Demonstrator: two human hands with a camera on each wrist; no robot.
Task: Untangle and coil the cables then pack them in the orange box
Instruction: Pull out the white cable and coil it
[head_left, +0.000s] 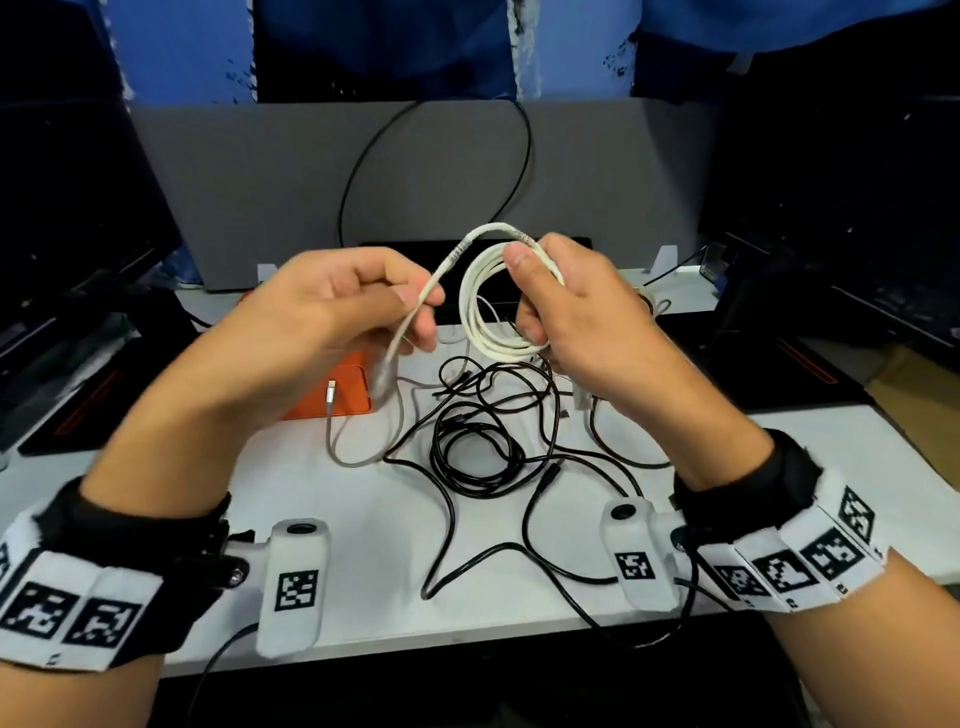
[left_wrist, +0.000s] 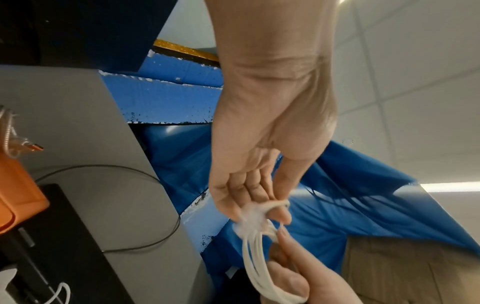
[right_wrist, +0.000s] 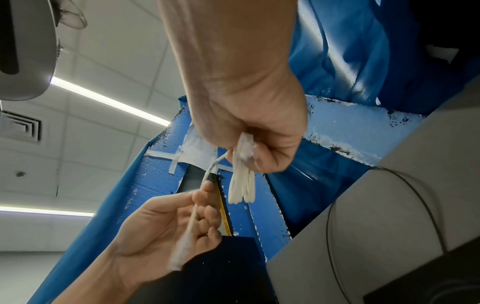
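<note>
The white cable (head_left: 498, 306) is held up in the air above the surface (head_left: 332, 519), most of it already wound into a small bundle of loops. The right hand (head_left: 571, 322) clasps that bundle, thumb pressed on top and fingers curled under, while the last free stretch arcs over to the left hand (head_left: 332, 306), which pinches it between thumb and fingers; the plug end (head_left: 383, 376) dangles below, blurred. The cable looks light, limp and braided, so it should bend easily and offer decent friction, but the loops will likely spring open if the clasp loosens. The best hold seems to be across all the turns at one spot, with the tail guided close to the plug. Below the hands lies a tangle of black cables (head_left: 483, 447), not yet sorted, and a grey cable (head_left: 363, 447) whose silver plug rests on the orange box (head_left: 343, 389), which sits on the surface just behind the left hand. A grey panel (head_left: 270, 187) stands behind.
</note>
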